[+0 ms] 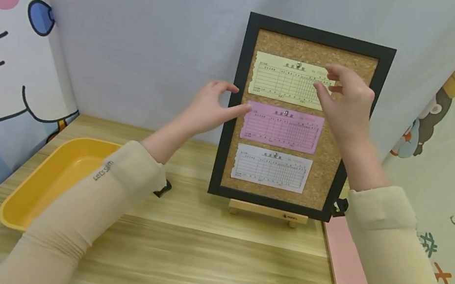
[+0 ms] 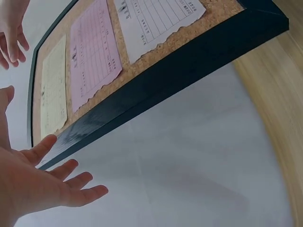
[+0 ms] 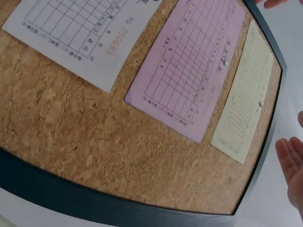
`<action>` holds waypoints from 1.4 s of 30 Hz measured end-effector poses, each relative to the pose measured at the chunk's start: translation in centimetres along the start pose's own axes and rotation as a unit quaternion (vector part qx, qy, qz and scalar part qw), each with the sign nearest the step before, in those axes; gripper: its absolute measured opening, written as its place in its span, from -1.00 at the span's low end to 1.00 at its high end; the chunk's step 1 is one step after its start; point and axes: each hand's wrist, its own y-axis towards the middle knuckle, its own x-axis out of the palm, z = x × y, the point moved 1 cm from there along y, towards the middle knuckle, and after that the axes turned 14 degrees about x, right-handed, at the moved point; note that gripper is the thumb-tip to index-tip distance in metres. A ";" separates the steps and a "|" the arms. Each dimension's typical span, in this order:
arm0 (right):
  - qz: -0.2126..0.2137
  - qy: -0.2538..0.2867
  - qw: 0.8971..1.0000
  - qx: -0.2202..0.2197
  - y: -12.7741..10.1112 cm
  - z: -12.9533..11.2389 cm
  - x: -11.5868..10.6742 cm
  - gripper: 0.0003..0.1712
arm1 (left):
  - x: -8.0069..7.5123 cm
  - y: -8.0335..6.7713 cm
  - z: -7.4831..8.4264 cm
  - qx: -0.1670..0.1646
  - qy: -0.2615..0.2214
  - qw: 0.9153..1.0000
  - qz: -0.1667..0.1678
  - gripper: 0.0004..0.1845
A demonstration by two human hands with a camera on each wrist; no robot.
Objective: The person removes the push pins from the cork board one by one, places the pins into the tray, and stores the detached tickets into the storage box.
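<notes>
A cork board point(image 1: 322, 177) in a black frame stands upright, leaning on a small wooden easel point(image 1: 268, 212). Three printed receipt slips are pinned on it in a column: yellow point(image 1: 270, 80) on top, pink point(image 1: 273, 132) in the middle, white point(image 1: 269, 171) at the bottom. Each has a push pin near its upper edge. By the frame's left side, my left hand point(image 1: 210, 109) has its fingers spread and thumb apart, holding nothing. My right hand point(image 1: 349, 106) hovers before the upper right of the board, thumb and index finger apart, overlapping the yellow slip's right end.
A yellow tray point(image 1: 66, 171) sits on the wooden table point(image 1: 208, 263) at the left, partly behind my left sleeve. To the right lies a pink tray point(image 1: 347, 270), partly covered by my right sleeve. Light curtain cloth hangs behind the board.
</notes>
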 end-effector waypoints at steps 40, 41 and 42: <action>0.033 -0.019 0.992 0.118 2.4 1.7 6.9 -0.70 | 5.2 3.8 -0.8 0.006 -0.116 0.974 0.196 -0.50; 0.035 -0.020 0.992 0.120 2.5 1.7 7.0 -0.70 | 5.2 4.0 -0.8 0.010 -0.111 0.973 0.202 -0.51; 0.038 -0.020 0.992 0.122 2.5 1.7 7.0 -0.70 | 5.2 4.2 -0.7 0.012 -0.104 0.972 0.208 -0.52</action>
